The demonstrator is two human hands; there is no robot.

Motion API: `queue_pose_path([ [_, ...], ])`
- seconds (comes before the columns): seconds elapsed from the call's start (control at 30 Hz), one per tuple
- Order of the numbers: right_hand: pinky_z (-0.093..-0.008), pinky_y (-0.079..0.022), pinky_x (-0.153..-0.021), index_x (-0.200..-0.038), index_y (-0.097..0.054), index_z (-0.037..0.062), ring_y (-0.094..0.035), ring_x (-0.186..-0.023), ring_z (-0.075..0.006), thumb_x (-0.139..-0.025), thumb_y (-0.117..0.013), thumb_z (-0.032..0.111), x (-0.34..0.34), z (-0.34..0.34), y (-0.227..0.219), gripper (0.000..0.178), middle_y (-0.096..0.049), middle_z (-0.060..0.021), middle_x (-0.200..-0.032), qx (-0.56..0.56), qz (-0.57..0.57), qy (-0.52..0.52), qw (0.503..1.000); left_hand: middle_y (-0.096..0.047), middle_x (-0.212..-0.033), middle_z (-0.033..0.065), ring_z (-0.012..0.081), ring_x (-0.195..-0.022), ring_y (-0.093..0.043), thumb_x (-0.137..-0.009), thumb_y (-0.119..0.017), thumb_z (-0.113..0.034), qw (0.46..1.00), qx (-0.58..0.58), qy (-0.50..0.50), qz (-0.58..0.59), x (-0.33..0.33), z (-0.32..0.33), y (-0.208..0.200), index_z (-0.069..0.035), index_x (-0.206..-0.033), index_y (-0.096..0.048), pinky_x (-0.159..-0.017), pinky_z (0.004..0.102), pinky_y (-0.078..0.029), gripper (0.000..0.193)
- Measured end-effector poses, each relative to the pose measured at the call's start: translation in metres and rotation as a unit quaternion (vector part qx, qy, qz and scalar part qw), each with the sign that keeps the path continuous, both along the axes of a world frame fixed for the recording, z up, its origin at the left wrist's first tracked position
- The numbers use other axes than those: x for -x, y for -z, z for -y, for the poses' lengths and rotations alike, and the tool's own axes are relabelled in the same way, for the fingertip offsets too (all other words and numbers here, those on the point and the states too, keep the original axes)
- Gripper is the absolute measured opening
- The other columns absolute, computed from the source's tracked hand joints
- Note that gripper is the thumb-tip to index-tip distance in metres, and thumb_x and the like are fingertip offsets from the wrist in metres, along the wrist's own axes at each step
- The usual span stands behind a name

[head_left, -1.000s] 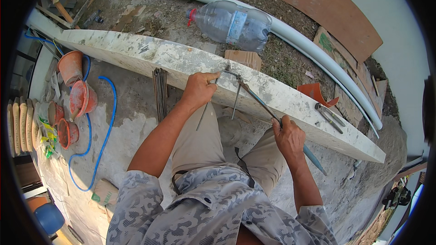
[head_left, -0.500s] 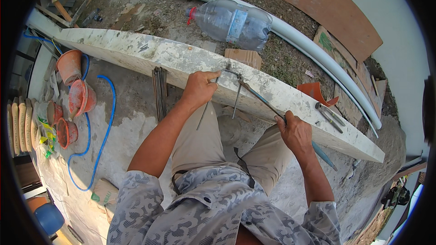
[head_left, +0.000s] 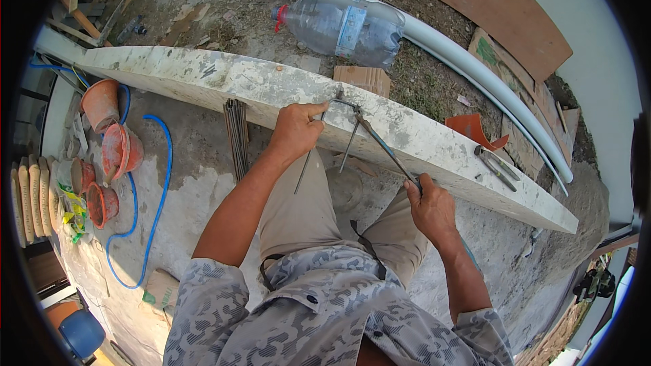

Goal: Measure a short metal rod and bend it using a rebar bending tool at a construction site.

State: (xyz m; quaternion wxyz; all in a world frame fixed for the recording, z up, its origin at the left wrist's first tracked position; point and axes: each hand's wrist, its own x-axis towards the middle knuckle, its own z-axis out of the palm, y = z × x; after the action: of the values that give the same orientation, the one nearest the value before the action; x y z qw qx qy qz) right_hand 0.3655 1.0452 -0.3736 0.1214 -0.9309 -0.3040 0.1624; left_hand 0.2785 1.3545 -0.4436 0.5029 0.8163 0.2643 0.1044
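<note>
1. The left hand [head_left: 297, 130] is at the low concrete wall [head_left: 413, 132], its fingers pinching one leg of a bent steel rod [head_left: 349, 146], with the index finger stretched toward the bend.
2. The rod's short crosspiece lies on top of the wall near its close edge; its two legs point down toward the person's knees, apart from each other.
3. The right hand [head_left: 434, 211] has its fingers wrapped around a long bending bar [head_left: 388, 150], whose far end meets the rod at the right-hand corner.
4. A bundle of steel rods [head_left: 236, 139] leans against the wall's near side, left of the left hand.
5. A pair of pincers [head_left: 497, 169] lies on the wall top, to the right of the right hand.
6. Beyond the wall, a large clear plastic bottle [head_left: 319, 27] lies on its side near a piece of cardboard [head_left: 363, 80] and a long white pipe [head_left: 475, 80].
7. At left, red buckets [head_left: 123, 152] are near a blue hose [head_left: 167, 163].
</note>
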Motion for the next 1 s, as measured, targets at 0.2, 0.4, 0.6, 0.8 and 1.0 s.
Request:
queue_pose_path([
  [0.2,-0.0595,-0.046,-0.060,-0.087,-0.054,0.0031,-0.063,-0.067,-0.0506,-0.101,-0.062,0.037,0.014,-0.003,0.004,0.037,-0.063,-0.0259,-0.066,-0.017,0.001,0.038,0.999,-0.079,-0.102,0.0150,0.0065,-0.064,-0.057,-0.083,-0.065,-0.002,1.000,0.007,0.004,-0.024,0.000,0.002,-0.010,-0.002,-0.126,-0.072,-0.061,0.0259,-0.049,0.044],
  [0.4,-0.0595,-0.046,-0.059,-0.087,-0.053,0.0033,-0.063,-0.066,-0.0509,-0.101,-0.062,0.036,0.024,-0.006,0.008,0.037,-0.063,-0.0260,-0.066,-0.030,-0.015,0.057,0.998,-0.077,-0.086,0.0096,0.0056,-0.062,-0.053,-0.083,-0.065,-0.002,1.000,0.006,-0.001,0.006,0.000,0.002,-0.003,-0.003,-0.126,-0.072,-0.058,0.0265,-0.047,0.044],
  [0.6,-0.0597,-0.046,-0.059,-0.087,-0.053,0.0037,-0.063,-0.066,-0.0515,-0.101,-0.063,0.036,0.030,-0.008,0.012,0.036,-0.063,-0.0256,-0.065,-0.022,-0.008,0.068,0.997,-0.077,-0.085,0.0095,0.0059,-0.062,-0.054,-0.083,-0.065,-0.002,1.000,-0.006,0.000,0.004,0.000,0.000,-0.003,-0.003,-0.127,-0.072,-0.059,0.0267,-0.048,0.045],
  [0.8,-0.0598,-0.047,-0.059,-0.088,-0.054,0.0038,-0.064,-0.066,-0.0510,-0.101,-0.062,0.038,0.033,-0.009,0.012,0.037,-0.064,-0.0257,-0.065,-0.024,0.001,0.075,0.997,-0.076,-0.083,0.0104,0.0067,-0.061,-0.055,-0.083,-0.065,-0.002,1.000,-0.010,0.003,0.016,0.000,0.000,0.000,-0.003,-0.126,-0.072,-0.058,0.0271,-0.048,0.045],
  [1.0,-0.0575,-0.049,-0.059,-0.087,-0.056,0.0031,-0.065,-0.065,-0.0491,-0.098,-0.067,0.039,0.013,0.001,0.013,0.039,-0.064,-0.0249,-0.065,-0.028,0.028,0.052,0.998,-0.073,-0.075,0.0216,0.0208,-0.053,-0.061,-0.080,-0.064,-0.005,0.999,-0.015,-0.006,0.045,0.002,0.003,-0.005,-0.003,-0.122,-0.075,-0.061,0.0354,-0.054,0.043],
])
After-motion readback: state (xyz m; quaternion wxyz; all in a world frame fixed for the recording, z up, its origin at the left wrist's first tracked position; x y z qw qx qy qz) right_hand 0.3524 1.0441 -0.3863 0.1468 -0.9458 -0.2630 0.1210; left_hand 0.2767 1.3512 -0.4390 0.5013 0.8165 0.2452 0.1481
